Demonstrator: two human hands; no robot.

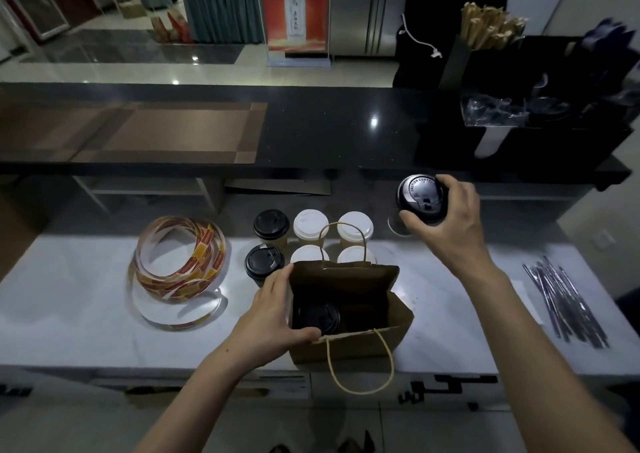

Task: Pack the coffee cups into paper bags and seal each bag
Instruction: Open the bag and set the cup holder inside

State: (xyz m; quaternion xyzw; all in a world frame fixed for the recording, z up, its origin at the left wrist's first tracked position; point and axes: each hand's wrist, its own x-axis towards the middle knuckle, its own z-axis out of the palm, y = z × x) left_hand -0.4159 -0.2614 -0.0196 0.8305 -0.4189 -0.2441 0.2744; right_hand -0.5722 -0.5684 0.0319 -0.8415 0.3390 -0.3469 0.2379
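An open brown paper bag (349, 281) with twine handles stands on the white counter near its front edge. Inside it, at the left, sits one black-lidded cup (317, 317). My left hand (275, 314) grips the bag's left rim. My right hand (446, 219) holds a black-lidded coffee cup (419, 196) from above, lifted off the counter to the right of and behind the bag. Behind the bag stand two black-lidded cups (271, 226) and several white-lidded cups (310, 224).
A coil of red-and-yellow sticker tape (180, 258) lies at the left. Wrapped straws (564, 302) lie at the right. Flat paper bags (131, 132) rest on the raised black counter, with a black holder of stirrers and lids (526, 99) at its right.
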